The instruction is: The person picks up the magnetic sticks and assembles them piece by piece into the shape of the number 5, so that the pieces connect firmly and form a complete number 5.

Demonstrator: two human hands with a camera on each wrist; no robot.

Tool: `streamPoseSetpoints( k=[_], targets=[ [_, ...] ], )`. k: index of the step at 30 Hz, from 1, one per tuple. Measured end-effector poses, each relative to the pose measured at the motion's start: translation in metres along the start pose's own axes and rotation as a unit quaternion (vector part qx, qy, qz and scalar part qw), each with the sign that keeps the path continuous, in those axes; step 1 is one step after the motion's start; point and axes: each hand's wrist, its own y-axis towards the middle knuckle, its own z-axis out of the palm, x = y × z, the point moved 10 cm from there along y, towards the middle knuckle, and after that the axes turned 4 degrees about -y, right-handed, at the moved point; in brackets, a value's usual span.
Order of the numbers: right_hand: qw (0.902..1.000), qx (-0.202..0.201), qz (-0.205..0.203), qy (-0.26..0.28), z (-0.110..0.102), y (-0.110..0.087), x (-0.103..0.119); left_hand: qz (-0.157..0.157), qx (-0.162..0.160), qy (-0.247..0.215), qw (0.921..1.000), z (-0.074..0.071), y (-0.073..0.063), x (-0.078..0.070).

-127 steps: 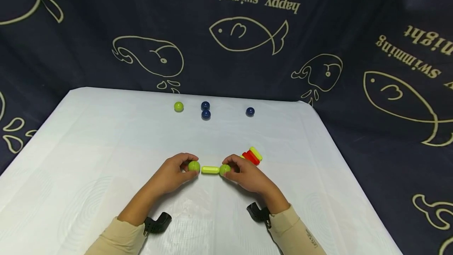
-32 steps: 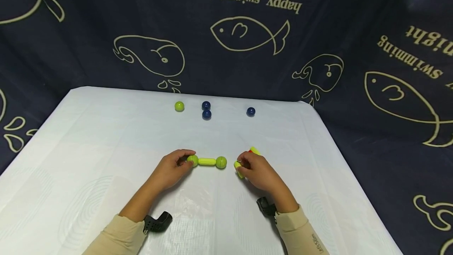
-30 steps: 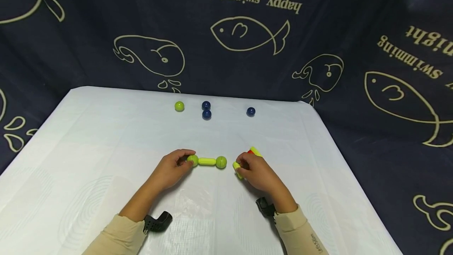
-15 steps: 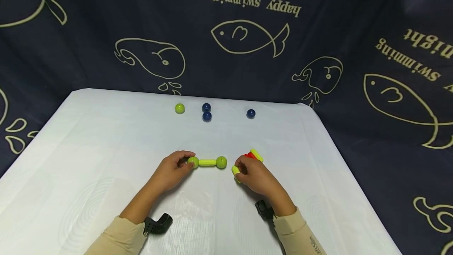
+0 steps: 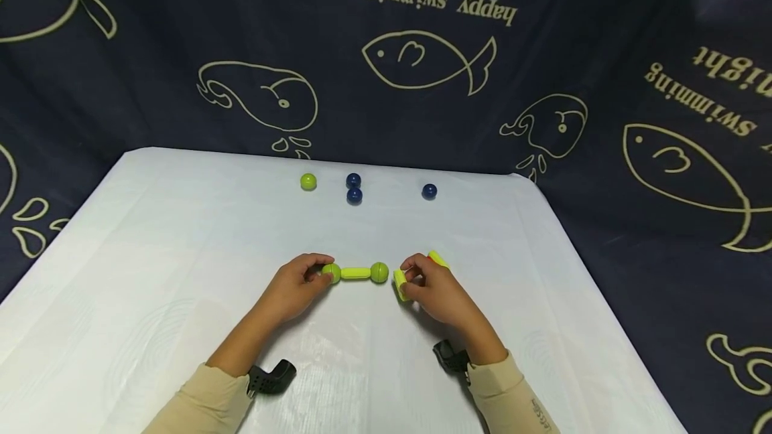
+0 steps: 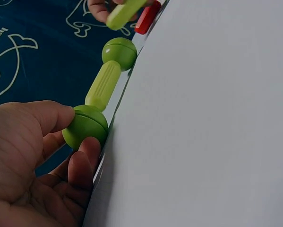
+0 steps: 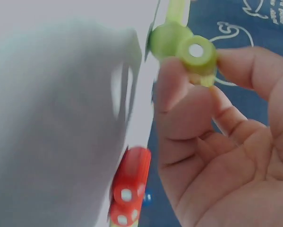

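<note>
The right hand (image 5: 439, 292) pinches a yellow rod (image 5: 399, 284) between thumb and fingertips; should that narrow grip slacken, the rod could twist or drop. Between nine and ten o'clock, just apart, sits the right ball (image 5: 379, 272) of a bar; a sideways swing of the held rod might knock it askew. The left hand (image 5: 297, 288), at nine o'clock, curls thumb and fingers on the bar's left ball (image 6: 87, 128); a tug there could part it from the middle rod (image 5: 356, 273). At twelve o'clock, close by the right hand, lie red rods (image 7: 132, 172), which a stray knuckle could scatter. Farther out at twelve, a blue ball (image 5: 429, 191) might roll if the counter (image 5: 181, 246) is jolted.
</note>
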Motion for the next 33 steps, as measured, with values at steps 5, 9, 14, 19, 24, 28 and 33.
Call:
streamPoseSetpoints(
  k=[5,9,14,19,24,28,33],
  targets=[
    [0.9949,0.017,-0.003,0.099,0.014,0.001,0.008,-0.006,-0.003,-0.007,1.0,0.0,0.001,0.001],
    [0.9854,0.048,0.0,0.163,0.037,0.001,0.02,-0.01,-0.003,-0.007,0.9999,0.002,0.002,0.002],
    [0.9789,0.065,0.012,0.193,0.056,0.002,0.029,-0.016,-0.004,-0.003,0.9999,0.001,0.002,0.004],
    [0.9766,0.07,0.012,0.203,0.064,0.004,0.036,-0.018,-0.004,0.003,0.9998,-0.001,0.003,0.005],
    [0.9737,0.075,0.024,0.214,0.07,0.005,0.045,-0.02,-0.003,-0.001,0.9998,-0.002,0.003,0.007],
    [0.9695,0.081,0.039,0.228,0.079,0.011,0.043,-0.025,-0.003,-0.008,0.9997,-0.002,0.004,0.009],
    [0.9614,0.081,0.053,0.258,0.089,0.017,0.046,-0.028,-0.005,-0.012,0.9995,-0.002,0.003,0.01]
  ],
)
